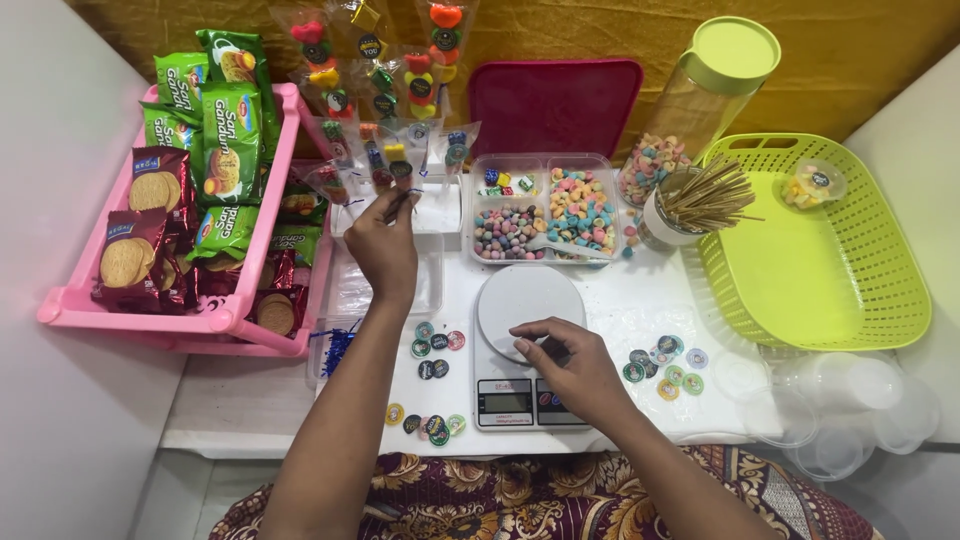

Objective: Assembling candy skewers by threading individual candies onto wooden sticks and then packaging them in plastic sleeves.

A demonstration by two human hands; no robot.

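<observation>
- Head view: left hand (383, 245) raised over the clear trays, grip pinching a small dark thin item (398, 203), likely a twist tie or stick end; too small to tell for sure.
- That item sits just below the row of small cellophane candy bags (400, 150) at the back of the worktop (640, 300).
- Right hand (570, 365) rests on the front edge of the kitchen scale (520, 340); fingers curled, tips pressed together on the round platform rim, holding nothing I can make out.
- Handling judgement: the pinched item looks very light, thin and bendy, so a fingertip pinch near its end suits it. Cellophane bags look light, crinkly and slippery; best taken at the gathered neck, not the body.
- Scale looks rigid, sits flat; platform is bare.
- Round stickers (435, 345) lie loose on both sides of the scale.
</observation>
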